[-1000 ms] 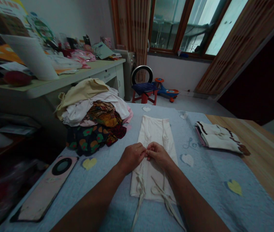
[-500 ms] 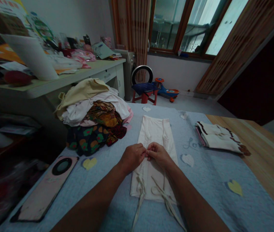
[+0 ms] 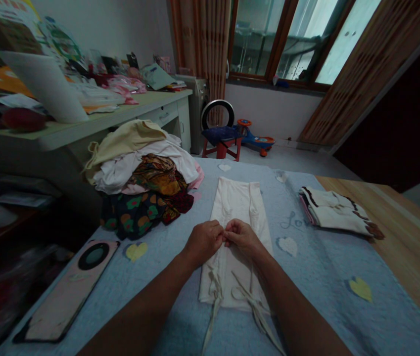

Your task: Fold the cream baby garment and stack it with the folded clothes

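Observation:
A long cream fabric garment lies flat on the blue quilted bedspread, with its tie strings trailing toward me. My left hand and my right hand meet at its middle, fingertips pinching the cloth. The fingers hide the exact fold or seam between them. To the right, a folded white garment with dark trim rests on the bedspread.
A heap of mixed clothes sits left of the cream garment, below a cluttered white desk. A pink flat board with a dark ring lies at the left. A wooden surface borders the right side.

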Demonstrator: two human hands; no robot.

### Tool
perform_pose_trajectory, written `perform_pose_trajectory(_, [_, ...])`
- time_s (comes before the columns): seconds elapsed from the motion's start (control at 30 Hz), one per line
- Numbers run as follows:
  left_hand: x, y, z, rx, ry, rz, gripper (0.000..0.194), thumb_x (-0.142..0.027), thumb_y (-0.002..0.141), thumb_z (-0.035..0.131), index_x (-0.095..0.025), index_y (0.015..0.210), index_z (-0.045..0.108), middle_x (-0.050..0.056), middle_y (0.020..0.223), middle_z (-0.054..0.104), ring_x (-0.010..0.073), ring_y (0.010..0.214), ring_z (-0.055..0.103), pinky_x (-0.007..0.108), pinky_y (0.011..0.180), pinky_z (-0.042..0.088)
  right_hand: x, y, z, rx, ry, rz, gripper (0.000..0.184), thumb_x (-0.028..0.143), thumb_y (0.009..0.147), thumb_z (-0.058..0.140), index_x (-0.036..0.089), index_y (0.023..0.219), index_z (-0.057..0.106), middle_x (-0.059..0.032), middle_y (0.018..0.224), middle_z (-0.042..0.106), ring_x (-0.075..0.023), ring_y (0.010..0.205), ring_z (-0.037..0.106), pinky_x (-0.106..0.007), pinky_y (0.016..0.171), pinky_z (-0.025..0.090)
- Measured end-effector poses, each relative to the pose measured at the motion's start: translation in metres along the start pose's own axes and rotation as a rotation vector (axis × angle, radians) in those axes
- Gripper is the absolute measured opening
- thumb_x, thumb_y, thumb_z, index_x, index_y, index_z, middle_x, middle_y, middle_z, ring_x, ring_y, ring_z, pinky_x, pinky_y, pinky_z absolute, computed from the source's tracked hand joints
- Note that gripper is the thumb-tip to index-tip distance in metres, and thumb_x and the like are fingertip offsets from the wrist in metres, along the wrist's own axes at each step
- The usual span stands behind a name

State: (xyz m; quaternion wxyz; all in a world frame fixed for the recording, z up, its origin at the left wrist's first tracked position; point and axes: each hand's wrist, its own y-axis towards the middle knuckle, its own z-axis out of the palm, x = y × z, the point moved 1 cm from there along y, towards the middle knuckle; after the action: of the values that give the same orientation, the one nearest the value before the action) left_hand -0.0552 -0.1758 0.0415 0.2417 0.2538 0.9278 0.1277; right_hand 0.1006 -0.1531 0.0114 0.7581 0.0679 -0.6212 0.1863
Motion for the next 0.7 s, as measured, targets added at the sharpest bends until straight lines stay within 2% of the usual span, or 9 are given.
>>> perform_pose_trajectory(0.4, [0.0036,-0.0025,0.0015,-0.002,-0.04,0.012,0.013,-0.01,0.084,0.057,-0.018,0.076,0.063,0.001,0.078,0.061,0.0135,0.074,0.059,0.024,0.068,0.042,0.0009,-0.0017,-0.001,-0.007,0.07,0.016,0.042,0.043,0.06,0.086,0.019,0.074,0.055,0.0002,0.061,0.067,-0.0106,0.051,0.06,-0.021,0.051,0.047])
perform_pose_trajectory(0.7, [0.0048,-0.0027,0.0024,0.008,-0.017,-0.005,0.012,-0.011,0.083,0.057,-0.018,0.077,0.064,0.001,0.079,0.063,0.0139,0.074,0.06,0.025,0.067,0.042,0.0013,-0.0022,-0.0003,-0.011,0.041,0.01,0.04,0.042,0.062,0.085,0.019,0.073,0.055,0.0002,0.061,0.067,-0.0102,0.049,0.059,-0.021,0.05,0.046])
